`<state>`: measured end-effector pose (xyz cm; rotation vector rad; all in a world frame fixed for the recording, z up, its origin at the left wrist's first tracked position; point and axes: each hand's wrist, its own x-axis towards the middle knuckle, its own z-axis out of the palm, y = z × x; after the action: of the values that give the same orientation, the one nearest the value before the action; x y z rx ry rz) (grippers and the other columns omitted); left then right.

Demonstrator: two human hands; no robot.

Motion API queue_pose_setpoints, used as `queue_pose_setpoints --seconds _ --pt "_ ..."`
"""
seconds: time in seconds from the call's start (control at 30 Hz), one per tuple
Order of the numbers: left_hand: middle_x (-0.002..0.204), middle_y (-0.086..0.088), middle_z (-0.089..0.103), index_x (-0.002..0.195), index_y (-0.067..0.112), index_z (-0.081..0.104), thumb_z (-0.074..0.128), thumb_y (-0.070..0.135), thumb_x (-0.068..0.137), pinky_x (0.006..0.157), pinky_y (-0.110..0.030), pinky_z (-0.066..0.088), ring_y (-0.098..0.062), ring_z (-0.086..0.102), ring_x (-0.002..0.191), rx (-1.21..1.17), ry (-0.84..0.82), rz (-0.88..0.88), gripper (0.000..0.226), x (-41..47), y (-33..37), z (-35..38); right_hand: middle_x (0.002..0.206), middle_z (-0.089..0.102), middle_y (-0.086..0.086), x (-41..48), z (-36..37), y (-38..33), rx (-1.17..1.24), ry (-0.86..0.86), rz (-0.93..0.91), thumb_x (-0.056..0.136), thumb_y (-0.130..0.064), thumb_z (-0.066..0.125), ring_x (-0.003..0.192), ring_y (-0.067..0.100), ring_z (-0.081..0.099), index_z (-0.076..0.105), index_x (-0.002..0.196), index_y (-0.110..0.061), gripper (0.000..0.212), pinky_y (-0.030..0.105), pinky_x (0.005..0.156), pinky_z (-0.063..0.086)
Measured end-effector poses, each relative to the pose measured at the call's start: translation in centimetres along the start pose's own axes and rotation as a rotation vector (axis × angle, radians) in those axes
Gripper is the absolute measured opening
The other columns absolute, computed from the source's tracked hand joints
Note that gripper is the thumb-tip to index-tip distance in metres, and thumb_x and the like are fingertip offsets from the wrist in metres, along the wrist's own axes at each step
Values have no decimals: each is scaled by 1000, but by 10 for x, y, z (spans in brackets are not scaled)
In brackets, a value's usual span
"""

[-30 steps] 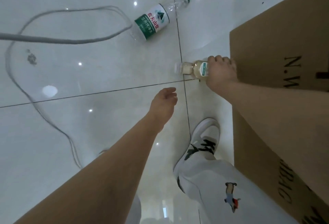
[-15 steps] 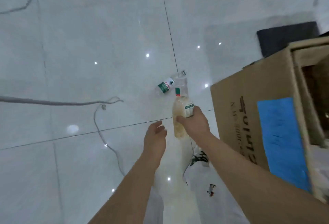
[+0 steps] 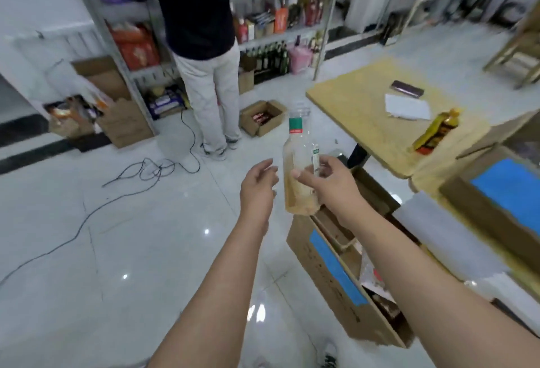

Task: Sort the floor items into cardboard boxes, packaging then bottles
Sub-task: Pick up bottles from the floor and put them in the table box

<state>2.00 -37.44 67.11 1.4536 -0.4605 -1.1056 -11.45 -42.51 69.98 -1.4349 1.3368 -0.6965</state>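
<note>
Clear plastic bottle (image 3: 301, 163) stands upright in the right hand (image 3: 330, 183), fingers wrapped round it, above the cardboard box (image 3: 336, 277)'s far end; left hand (image 3: 258, 186) loosely open beside it.

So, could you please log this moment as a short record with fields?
right hand: grips clear bottle, upright
bottle contents: pale residue in its lower part
left hand: empty, fingers loosely curled, beside the bottle
cardboard box: open, blue tape on its side, below the right forearm
wooden table: holds a yellow bottle and paper
</note>
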Motion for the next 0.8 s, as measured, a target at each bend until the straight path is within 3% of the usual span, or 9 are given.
queue_pose_setpoints --seconds 0.07,0.23,0.37,0.47,0.6,0.8 --pt "118 4 67 118 29 65 54 19 95 88 -34 52 -16 63 110 16 -118 -1 27 -11 21 19 111 62 -4 -9 -25 -14 -2 67 -18 76 -36 81 101 12 60 54 123 -20 57 35 91 51" --pt "118 3 67 110 27 68 54 13 96 93 -39 53 -16 63 109 71 -283 65 25 -36 57 57 123 61 4 -17 -76 -29 79 197 -16 71 -39 84 108 19 60 51 134 -17 74 39 93 52" --pt "112 -1 70 113 20 69 50 12 98 73 -25 55 -13 67 99 132 -384 69 26 -43 65 98 124 59 2 -24 -112 -26 94 269 -30 76 -36 81 111 19 57 50 135 -18 69 34 88 49" --pt "107 0 71 116 19 68 50 12 98 68 -22 58 -9 69 88 171 -439 73 26 -48 58 131 116 61 -2 -29 -137 -16 101 337 -29 78 -32 80 101 13 58 52 129 -21 59 31 84 48" --pt "114 2 70 114 26 68 56 14 96 88 -34 58 -15 68 102 246 -504 80 25 -54 37 180 120 59 -3 -33 -181 7 94 408 26 75 -39 80 107 14 56 51 133 -23 67 35 90 50" --pt "113 3 69 115 29 65 59 15 94 91 -35 56 -14 67 104 281 -587 66 26 -64 9 268 123 56 -4 -25 -261 44 169 450 61 80 -31 78 106 12 54 48 134 -22 62 29 85 46"
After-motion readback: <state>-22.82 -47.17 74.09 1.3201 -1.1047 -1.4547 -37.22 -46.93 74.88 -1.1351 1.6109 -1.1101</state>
